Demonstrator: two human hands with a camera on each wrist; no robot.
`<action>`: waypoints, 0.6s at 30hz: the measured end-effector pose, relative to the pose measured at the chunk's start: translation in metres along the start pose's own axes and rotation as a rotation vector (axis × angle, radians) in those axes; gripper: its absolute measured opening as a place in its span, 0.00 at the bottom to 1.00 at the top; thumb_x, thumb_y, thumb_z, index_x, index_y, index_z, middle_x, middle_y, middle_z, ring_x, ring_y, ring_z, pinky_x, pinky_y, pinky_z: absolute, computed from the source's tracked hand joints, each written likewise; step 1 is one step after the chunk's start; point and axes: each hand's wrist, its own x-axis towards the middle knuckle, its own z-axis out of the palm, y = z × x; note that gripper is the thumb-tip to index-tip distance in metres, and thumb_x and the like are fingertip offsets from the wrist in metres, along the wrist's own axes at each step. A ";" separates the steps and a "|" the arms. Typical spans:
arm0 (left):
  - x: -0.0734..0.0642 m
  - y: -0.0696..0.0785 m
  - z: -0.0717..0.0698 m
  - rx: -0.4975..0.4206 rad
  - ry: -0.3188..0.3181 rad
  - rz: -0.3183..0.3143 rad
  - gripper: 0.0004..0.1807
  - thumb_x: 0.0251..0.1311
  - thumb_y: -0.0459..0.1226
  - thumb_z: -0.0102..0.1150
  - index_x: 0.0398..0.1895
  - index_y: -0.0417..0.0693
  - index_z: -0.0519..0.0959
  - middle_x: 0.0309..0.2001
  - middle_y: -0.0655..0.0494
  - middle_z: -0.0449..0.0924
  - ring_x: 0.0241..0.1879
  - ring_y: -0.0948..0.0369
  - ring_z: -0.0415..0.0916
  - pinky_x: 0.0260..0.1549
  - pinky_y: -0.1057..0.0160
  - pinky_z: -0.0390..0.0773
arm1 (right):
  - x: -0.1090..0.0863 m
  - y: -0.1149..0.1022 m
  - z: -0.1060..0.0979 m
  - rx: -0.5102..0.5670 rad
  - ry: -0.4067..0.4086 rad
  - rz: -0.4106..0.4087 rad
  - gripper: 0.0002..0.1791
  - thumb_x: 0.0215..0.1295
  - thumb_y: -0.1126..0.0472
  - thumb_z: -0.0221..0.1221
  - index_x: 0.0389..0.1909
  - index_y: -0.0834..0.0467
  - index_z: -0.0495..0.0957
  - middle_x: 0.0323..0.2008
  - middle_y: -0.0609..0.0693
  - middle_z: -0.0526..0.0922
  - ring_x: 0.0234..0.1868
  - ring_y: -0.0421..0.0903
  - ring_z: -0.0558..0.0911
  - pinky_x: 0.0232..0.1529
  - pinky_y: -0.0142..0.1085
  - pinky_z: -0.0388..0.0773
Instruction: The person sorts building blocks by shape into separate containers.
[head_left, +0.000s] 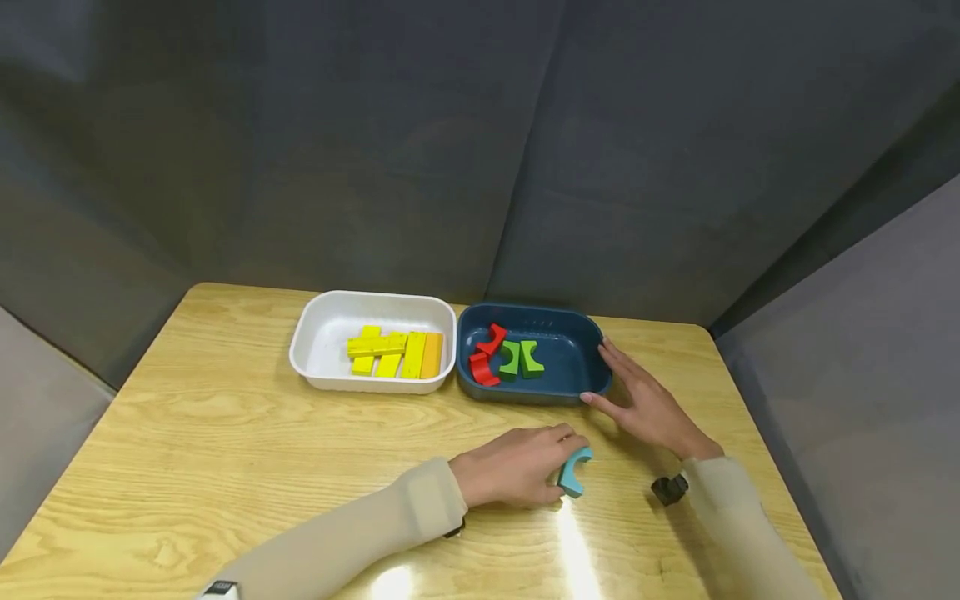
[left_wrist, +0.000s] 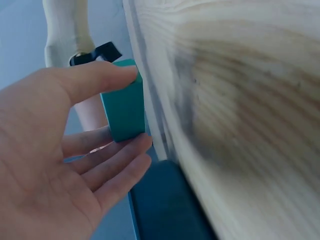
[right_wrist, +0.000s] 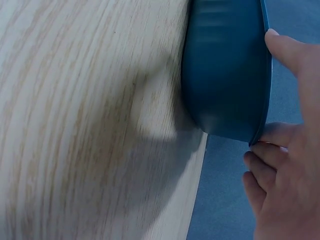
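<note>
My left hand point(head_left: 517, 467) pinches a light blue arch block point(head_left: 572, 473) between thumb and fingers, in front of the dark blue bin. In the left wrist view the block point(left_wrist: 124, 107) shows a flat side, the thumb on its top edge and fingertips at its bottom. The right hand point(head_left: 648, 408) rests against the right end of the dark blue bin point(head_left: 577, 392). Its thumb touches the near rim and its fingers reach the far corner, as the right wrist view shows at the bin's wall point(right_wrist: 225, 75). Inside lie red arch blocks point(head_left: 480, 368) and green arch blocks point(head_left: 531, 360).
Left of the dark blue bin, and right up beside it, stands a white bin point(head_left: 322, 382) with several yellow blocks point(head_left: 367, 346) and an orange-yellow one point(head_left: 431, 356). Both stand near the back edge of the wooden table point(head_left: 225, 433). Grey curtains point(head_left: 390, 150) enclose the table.
</note>
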 end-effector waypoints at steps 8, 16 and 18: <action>-0.012 -0.005 -0.011 -0.028 0.042 -0.028 0.37 0.66 0.43 0.74 0.76 0.46 0.72 0.65 0.54 0.78 0.49 0.68 0.79 0.52 0.72 0.82 | 0.000 -0.001 0.001 -0.016 0.006 0.020 0.54 0.74 0.32 0.61 0.88 0.55 0.49 0.87 0.57 0.47 0.84 0.68 0.54 0.75 0.72 0.57; -0.026 -0.013 -0.012 -0.098 0.050 -0.063 0.36 0.66 0.43 0.74 0.76 0.46 0.73 0.66 0.54 0.77 0.48 0.67 0.78 0.53 0.71 0.81 | 0.000 0.000 0.001 -0.004 0.005 0.020 0.54 0.75 0.32 0.61 0.88 0.55 0.49 0.88 0.56 0.46 0.84 0.67 0.54 0.75 0.73 0.57; -0.030 -0.015 -0.013 -0.109 0.053 -0.075 0.37 0.66 0.42 0.74 0.76 0.46 0.72 0.68 0.54 0.77 0.50 0.66 0.78 0.56 0.69 0.81 | 0.000 0.000 0.002 -0.005 0.007 0.017 0.54 0.74 0.32 0.61 0.88 0.55 0.49 0.87 0.56 0.47 0.84 0.67 0.54 0.75 0.73 0.57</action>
